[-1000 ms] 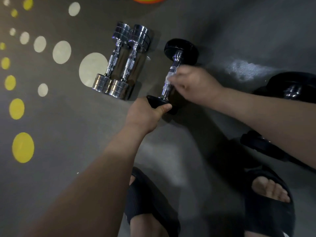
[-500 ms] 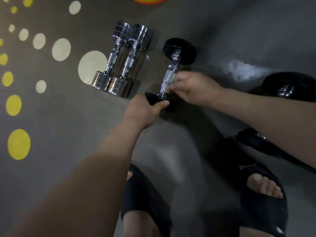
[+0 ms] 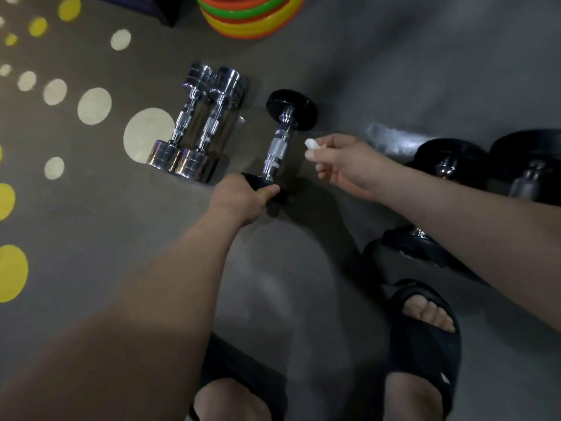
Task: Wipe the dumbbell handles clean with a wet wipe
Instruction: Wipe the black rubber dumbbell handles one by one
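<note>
A black-ended dumbbell [image 3: 277, 144] with a knurled chrome handle lies on the grey floor at the centre. My left hand [image 3: 243, 197] grips its near black end. My right hand [image 3: 343, 165] hovers just right of the handle, apart from it, and pinches a small folded white wet wipe [image 3: 311, 144] in its fingertips. Two chrome dumbbells [image 3: 197, 123] lie side by side to the left.
Larger black dumbbells [image 3: 473, 168] lie at the right, partly behind my right forearm. A stack of coloured discs [image 3: 252, 16] sits at the top. My feet in black slides [image 3: 425, 332] stand below. Yellow and cream dots mark the floor at left.
My right hand with the wipe has come off the chrome handle and moved right. My left hand keeps its grip on the near end.
</note>
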`<state>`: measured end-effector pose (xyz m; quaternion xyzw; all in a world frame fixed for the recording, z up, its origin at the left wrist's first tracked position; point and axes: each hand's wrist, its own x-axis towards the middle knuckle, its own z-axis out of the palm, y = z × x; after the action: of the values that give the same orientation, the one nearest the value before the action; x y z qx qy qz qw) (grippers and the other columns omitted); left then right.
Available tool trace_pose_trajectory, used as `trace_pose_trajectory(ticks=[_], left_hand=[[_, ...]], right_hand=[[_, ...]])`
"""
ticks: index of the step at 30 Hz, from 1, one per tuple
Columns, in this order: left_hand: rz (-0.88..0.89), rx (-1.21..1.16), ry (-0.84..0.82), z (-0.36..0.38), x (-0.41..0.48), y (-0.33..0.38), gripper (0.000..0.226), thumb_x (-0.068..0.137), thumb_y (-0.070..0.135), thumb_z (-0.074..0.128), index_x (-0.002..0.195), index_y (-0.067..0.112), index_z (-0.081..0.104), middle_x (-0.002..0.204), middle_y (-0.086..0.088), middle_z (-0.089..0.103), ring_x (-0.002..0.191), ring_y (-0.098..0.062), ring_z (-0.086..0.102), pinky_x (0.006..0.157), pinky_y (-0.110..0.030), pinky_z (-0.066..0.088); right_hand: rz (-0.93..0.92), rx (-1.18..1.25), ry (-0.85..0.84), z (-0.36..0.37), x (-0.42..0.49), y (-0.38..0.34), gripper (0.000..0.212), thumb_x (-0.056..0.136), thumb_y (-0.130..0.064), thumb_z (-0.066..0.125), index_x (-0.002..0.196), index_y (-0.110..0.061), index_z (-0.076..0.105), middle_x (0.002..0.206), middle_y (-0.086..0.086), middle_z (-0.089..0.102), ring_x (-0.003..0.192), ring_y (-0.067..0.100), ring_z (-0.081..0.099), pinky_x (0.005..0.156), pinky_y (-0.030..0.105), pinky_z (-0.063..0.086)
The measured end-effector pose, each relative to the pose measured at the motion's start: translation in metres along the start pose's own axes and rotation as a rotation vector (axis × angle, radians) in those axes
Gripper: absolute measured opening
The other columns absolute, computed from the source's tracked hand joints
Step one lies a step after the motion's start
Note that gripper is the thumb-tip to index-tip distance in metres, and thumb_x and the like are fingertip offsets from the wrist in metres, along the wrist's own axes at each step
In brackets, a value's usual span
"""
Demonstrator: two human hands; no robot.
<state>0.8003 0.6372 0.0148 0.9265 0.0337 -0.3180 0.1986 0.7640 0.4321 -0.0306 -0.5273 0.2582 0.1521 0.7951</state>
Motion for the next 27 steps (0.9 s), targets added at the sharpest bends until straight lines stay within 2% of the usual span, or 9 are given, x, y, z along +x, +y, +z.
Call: trace_pose_trajectory(ticks=[4,8,10,14,17,19,23,25,27], left_hand=[[-0.020,0.066,-0.025,-0.003,0.003,-0.002,0.051,0.088,0.056,0.070,0.098,0.006,0.065,0.108,-0.018,0.069,0.106,-0.034,0.064,0.076,-0.028,0.039],[-0.037,0.040,-0.072,-0.010,0.003,-0.004,0.054,0.087,0.057,0.070,0.078,0.005,0.058,0.074,-0.009,0.061,0.081,-0.033,0.070,0.066,-0.031,0.048],[-0.038,0.040,-0.093,-0.014,0.001,-0.002,0.053,0.088,0.057,0.070,0.077,0.007,0.057,0.072,-0.008,0.058,0.074,-0.033,0.069,0.065,-0.031,0.053],[-0.029,0.039,-0.135,-0.018,0.006,-0.003,0.053,0.087,0.057,0.070,0.089,0.006,0.060,0.082,-0.011,0.060,0.082,-0.036,0.071,0.080,-0.042,0.061],[-0.033,0.098,-0.117,-0.016,0.013,-0.002,0.052,0.087,0.058,0.069,0.075,0.009,0.058,0.068,-0.007,0.056,0.069,-0.029,0.062,0.063,-0.032,0.049],[-0.032,0.106,-0.082,-0.011,0.015,-0.003,0.048,0.088,0.055,0.071,0.069,0.015,0.053,0.069,-0.002,0.053,0.076,-0.026,0.055,0.067,-0.029,0.038],[-0.010,0.065,-0.030,-0.003,0.017,-0.004,0.050,0.085,0.056,0.073,0.105,0.010,0.073,0.103,-0.011,0.070,0.098,-0.029,0.064,0.073,-0.028,0.040],[0.007,0.067,-0.028,-0.002,0.018,-0.005,0.048,0.086,0.054,0.073,0.109,0.012,0.074,0.105,-0.011,0.070,0.101,-0.029,0.065,0.074,-0.027,0.041],[0.014,0.065,-0.031,-0.002,0.019,-0.004,0.047,0.086,0.054,0.072,0.108,0.013,0.075,0.099,-0.009,0.068,0.099,-0.028,0.066,0.072,-0.027,0.041]], right_hand=[[-0.042,-0.089,0.010,-0.008,-0.009,-0.002,0.017,0.096,0.002,0.060,0.106,-0.010,0.053,0.084,0.008,0.061,0.064,0.015,0.057,0.059,0.025,0.049],[-0.094,-0.206,0.044,-0.001,-0.006,-0.001,0.007,0.103,-0.011,0.054,0.103,-0.018,0.051,0.097,0.003,0.072,0.075,0.014,0.063,0.062,0.024,0.050],[-0.122,-0.285,0.074,0.004,0.000,0.000,0.007,0.104,-0.014,0.054,0.101,-0.020,0.051,0.099,0.000,0.072,0.081,0.013,0.062,0.065,0.024,0.049],[-0.181,-0.494,0.115,0.011,0.016,-0.001,0.005,0.098,-0.020,0.064,0.095,-0.022,0.062,0.091,-0.001,0.066,0.077,0.011,0.058,0.069,0.026,0.048],[-0.227,-0.615,0.158,0.009,0.034,-0.004,0.006,0.095,-0.025,0.068,0.099,-0.024,0.064,0.091,-0.002,0.066,0.076,0.010,0.058,0.071,0.029,0.050],[-0.281,-0.678,0.162,0.008,0.048,-0.003,0.007,0.095,-0.025,0.066,0.101,-0.024,0.063,0.089,-0.004,0.065,0.074,0.010,0.059,0.074,0.034,0.055],[-0.448,-0.797,0.148,0.016,0.065,0.002,0.022,0.092,-0.019,0.062,0.112,-0.029,0.062,0.078,-0.015,0.056,0.071,-0.002,0.054,0.075,0.029,0.053],[-0.531,-0.838,0.139,0.023,0.069,0.005,0.033,0.092,-0.012,0.058,0.121,-0.026,0.065,0.082,-0.017,0.054,0.075,-0.005,0.052,0.082,0.023,0.048],[-0.621,-0.881,0.170,0.027,0.072,0.005,0.031,0.091,-0.010,0.056,0.117,-0.019,0.070,0.093,-0.013,0.056,0.085,0.000,0.054,0.089,0.024,0.048]])
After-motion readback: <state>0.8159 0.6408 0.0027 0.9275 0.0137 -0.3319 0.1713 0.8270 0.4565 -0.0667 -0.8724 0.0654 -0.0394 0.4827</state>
